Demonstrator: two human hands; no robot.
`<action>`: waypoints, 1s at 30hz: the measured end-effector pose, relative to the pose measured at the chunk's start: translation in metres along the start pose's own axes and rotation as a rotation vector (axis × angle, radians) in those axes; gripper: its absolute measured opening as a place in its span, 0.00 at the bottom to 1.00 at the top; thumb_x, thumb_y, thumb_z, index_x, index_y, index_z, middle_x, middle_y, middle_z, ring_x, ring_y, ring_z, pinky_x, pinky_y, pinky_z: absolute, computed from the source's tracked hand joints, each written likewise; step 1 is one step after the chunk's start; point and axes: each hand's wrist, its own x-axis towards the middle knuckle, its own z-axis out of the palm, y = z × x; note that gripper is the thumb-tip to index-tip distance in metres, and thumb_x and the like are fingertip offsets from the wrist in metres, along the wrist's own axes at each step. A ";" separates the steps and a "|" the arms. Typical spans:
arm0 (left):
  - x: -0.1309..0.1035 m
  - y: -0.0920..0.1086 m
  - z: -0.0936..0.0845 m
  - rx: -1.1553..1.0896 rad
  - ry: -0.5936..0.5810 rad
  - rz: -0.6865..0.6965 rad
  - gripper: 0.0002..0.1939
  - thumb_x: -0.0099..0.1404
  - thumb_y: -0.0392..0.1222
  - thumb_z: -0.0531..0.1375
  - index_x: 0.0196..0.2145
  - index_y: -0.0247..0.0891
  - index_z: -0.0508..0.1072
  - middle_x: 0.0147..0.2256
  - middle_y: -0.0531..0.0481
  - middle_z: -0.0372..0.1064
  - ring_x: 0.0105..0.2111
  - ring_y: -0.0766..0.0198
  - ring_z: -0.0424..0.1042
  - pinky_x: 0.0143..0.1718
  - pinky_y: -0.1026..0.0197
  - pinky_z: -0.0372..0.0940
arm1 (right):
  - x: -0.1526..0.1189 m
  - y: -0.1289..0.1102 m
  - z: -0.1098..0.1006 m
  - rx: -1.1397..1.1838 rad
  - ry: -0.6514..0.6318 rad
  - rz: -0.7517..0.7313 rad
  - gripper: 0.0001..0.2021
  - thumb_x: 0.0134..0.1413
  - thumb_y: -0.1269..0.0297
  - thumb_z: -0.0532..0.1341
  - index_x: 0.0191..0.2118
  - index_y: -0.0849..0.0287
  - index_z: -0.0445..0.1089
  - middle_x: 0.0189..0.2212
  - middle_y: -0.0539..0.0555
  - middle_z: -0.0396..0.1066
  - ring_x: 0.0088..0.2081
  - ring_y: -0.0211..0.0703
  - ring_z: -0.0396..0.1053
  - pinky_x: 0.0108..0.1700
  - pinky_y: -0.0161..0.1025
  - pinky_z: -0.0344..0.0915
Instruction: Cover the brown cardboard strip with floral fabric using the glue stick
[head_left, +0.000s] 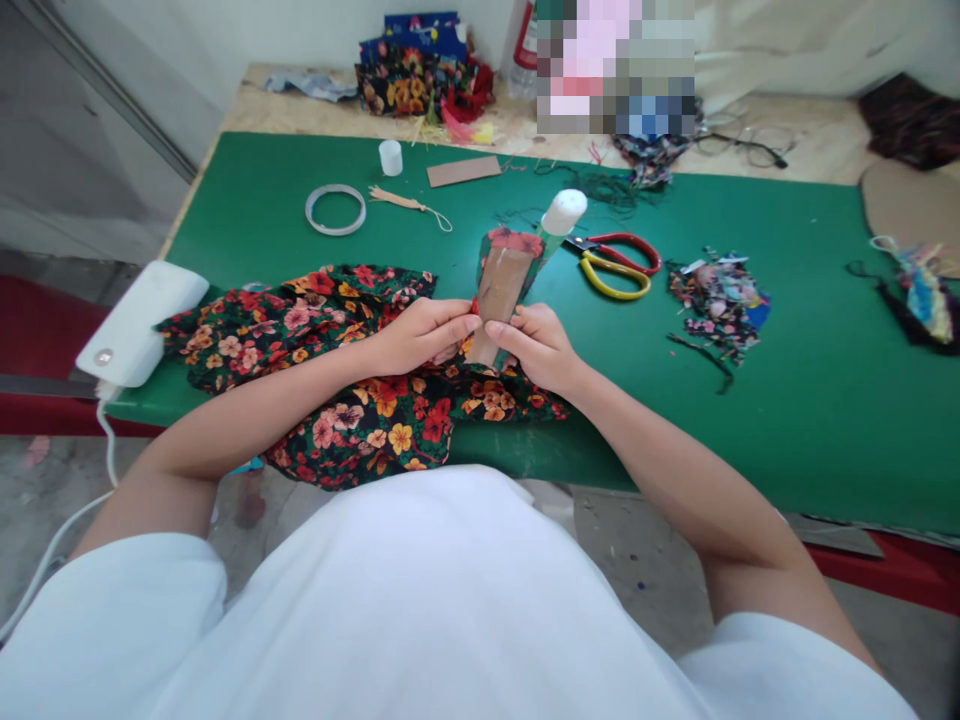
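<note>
Together, your left hand [431, 338] and right hand [538, 345] hold a brown cardboard strip [501, 290] upright between them, both thumbs pressed on its lower part, with red floral fabric [514, 240] over its top end. Just beyond your right fingers a white-capped tube [564, 213] leans up, and past it lie scissors [619, 265] with one red and one yellow handle. Beneath your fingers and out to the left, dark flowered cloth [360, 425] spreads over the green table [795, 400], while a heap of fabric scraps [720, 300] sits farther right.
</note>
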 end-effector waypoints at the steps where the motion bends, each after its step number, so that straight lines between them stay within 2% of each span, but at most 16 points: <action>1: 0.000 0.000 0.000 0.021 0.012 0.002 0.32 0.71 0.73 0.52 0.28 0.40 0.62 0.16 0.60 0.57 0.15 0.73 0.57 0.19 0.66 0.57 | 0.000 0.001 0.000 -0.038 0.011 -0.003 0.34 0.62 0.31 0.59 0.21 0.58 0.66 0.13 0.46 0.61 0.17 0.31 0.59 0.20 0.31 0.56; 4: 0.001 0.002 -0.001 0.144 0.074 0.005 0.32 0.72 0.72 0.51 0.27 0.40 0.63 0.15 0.60 0.57 0.15 0.73 0.58 0.20 0.67 0.56 | -0.002 0.005 0.000 -0.081 0.012 0.024 0.34 0.63 0.30 0.57 0.22 0.58 0.66 0.12 0.45 0.59 0.16 0.32 0.60 0.20 0.31 0.58; 9: 0.001 0.008 -0.002 0.290 0.138 0.014 0.27 0.75 0.61 0.52 0.25 0.39 0.62 0.15 0.59 0.58 0.17 0.73 0.60 0.22 0.67 0.54 | -0.001 0.006 0.003 -0.090 -0.006 0.055 0.35 0.63 0.27 0.55 0.25 0.58 0.65 0.13 0.44 0.59 0.15 0.31 0.61 0.19 0.31 0.58; 11: 0.001 0.008 -0.001 0.261 0.136 0.018 0.27 0.75 0.61 0.52 0.25 0.39 0.62 0.15 0.59 0.58 0.16 0.73 0.59 0.21 0.67 0.54 | -0.001 0.005 0.003 -0.104 0.002 0.037 0.35 0.63 0.27 0.54 0.25 0.59 0.66 0.14 0.45 0.61 0.15 0.32 0.62 0.19 0.31 0.57; 17: 0.002 0.001 0.003 0.009 0.103 -0.019 0.33 0.69 0.75 0.53 0.27 0.41 0.62 0.15 0.59 0.58 0.15 0.73 0.57 0.18 0.66 0.53 | 0.001 0.001 0.002 -0.071 0.055 -0.021 0.34 0.63 0.30 0.57 0.24 0.59 0.67 0.15 0.45 0.58 0.17 0.30 0.54 0.20 0.33 0.52; 22: 0.003 0.000 0.003 -0.127 0.162 -0.080 0.33 0.65 0.77 0.58 0.29 0.41 0.61 0.16 0.59 0.60 0.15 0.72 0.58 0.17 0.65 0.51 | 0.000 -0.001 0.001 -0.006 0.052 0.027 0.34 0.61 0.29 0.60 0.25 0.60 0.71 0.17 0.47 0.61 0.20 0.32 0.55 0.24 0.35 0.53; 27: 0.003 0.001 0.002 -0.155 0.140 -0.109 0.34 0.63 0.77 0.59 0.28 0.40 0.64 0.16 0.58 0.60 0.16 0.72 0.59 0.16 0.66 0.51 | -0.001 -0.002 0.001 0.009 0.009 0.087 0.35 0.58 0.27 0.60 0.23 0.59 0.67 0.14 0.45 0.57 0.18 0.31 0.53 0.20 0.34 0.50; 30: 0.003 0.003 0.002 -0.155 0.146 -0.109 0.34 0.63 0.77 0.59 0.27 0.39 0.64 0.16 0.58 0.61 0.16 0.72 0.59 0.17 0.66 0.52 | 0.000 -0.001 0.001 0.037 0.019 0.081 0.35 0.58 0.26 0.59 0.23 0.59 0.67 0.15 0.46 0.59 0.18 0.31 0.54 0.20 0.34 0.51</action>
